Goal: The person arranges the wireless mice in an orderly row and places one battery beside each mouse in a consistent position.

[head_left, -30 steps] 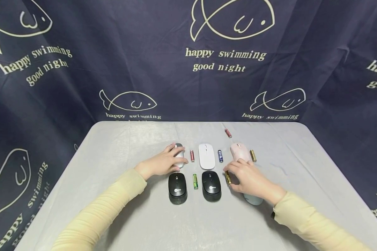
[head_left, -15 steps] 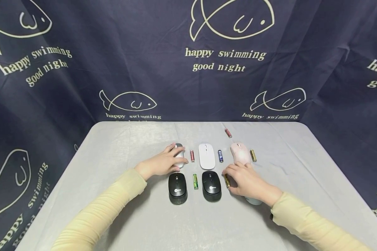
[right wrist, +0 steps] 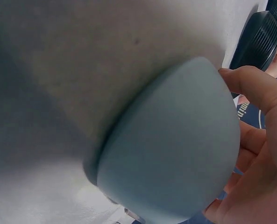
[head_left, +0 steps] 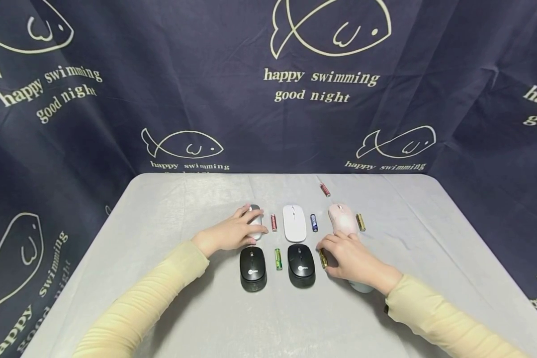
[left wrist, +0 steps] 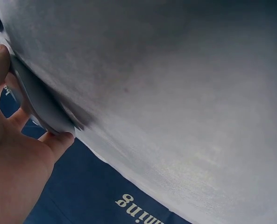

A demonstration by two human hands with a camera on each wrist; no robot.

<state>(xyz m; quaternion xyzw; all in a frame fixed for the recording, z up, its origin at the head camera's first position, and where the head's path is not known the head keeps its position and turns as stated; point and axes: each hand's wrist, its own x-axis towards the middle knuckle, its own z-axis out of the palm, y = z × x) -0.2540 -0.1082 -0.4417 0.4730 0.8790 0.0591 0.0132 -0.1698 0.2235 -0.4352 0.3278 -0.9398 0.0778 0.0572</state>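
My left hand (head_left: 228, 233) grips a grey-and-white computer mouse (left wrist: 42, 102) at the left of the back row, its thumb and fingers along the sides. Between the thumb and index finger of my right hand (head_left: 353, 257) is a gold battery (head_left: 323, 258), standing right of a black mouse (head_left: 301, 266); the fingers pinch it close to the table. Under that palm sits a pale blue mouse (right wrist: 171, 144), mostly hidden in the head view. Just beyond the right fingers lies a pink mouse (head_left: 341, 219).
A white mouse (head_left: 294, 223) lies mid-row between a red battery (head_left: 274, 223) and a blue battery (head_left: 314, 223). A second black mouse (head_left: 253, 268) and a green battery (head_left: 278, 258) are in front. Another gold battery (head_left: 360, 222) and a red-labelled battery (head_left: 324, 190) lie farther back.
My right hand has shifted slightly left and toward me, and the gold battery at its fingertips moved with it. The left hand has stayed on its mouse.
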